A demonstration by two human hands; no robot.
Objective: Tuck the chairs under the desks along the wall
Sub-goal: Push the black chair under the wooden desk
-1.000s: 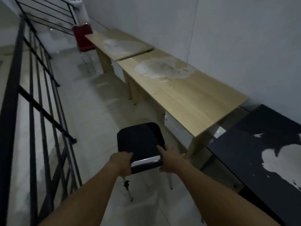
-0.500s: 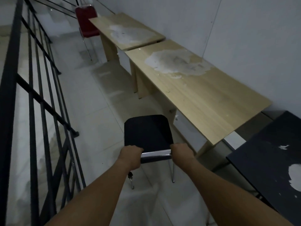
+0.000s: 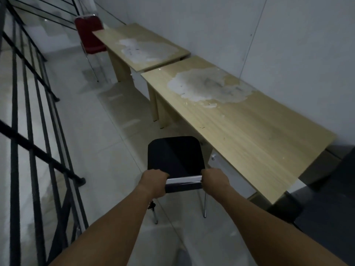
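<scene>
A black chair (image 3: 174, 156) with chrome legs stands on the tiled floor in front of me, just left of the near wooden desk (image 3: 249, 131). My left hand (image 3: 153, 181) grips the left end of its chrome-trimmed back. On the right end my right hand (image 3: 214, 178) is closed the same way. A second wooden desk (image 3: 142, 45) stands farther along the wall. At its far end stands a red chair (image 3: 89, 33), partly hidden by that desk's top.
A black metal railing (image 3: 32, 131) runs along the left, leaving a narrow tiled aisle. A dark desk (image 3: 330, 204) sits at the right edge, close to my right arm. The white wall (image 3: 269, 35) backs the desks.
I have moved forward along the aisle with the black chair held in both hands. The dark desk has slid toward the right edge, and the far desk and red chair look nearer.
</scene>
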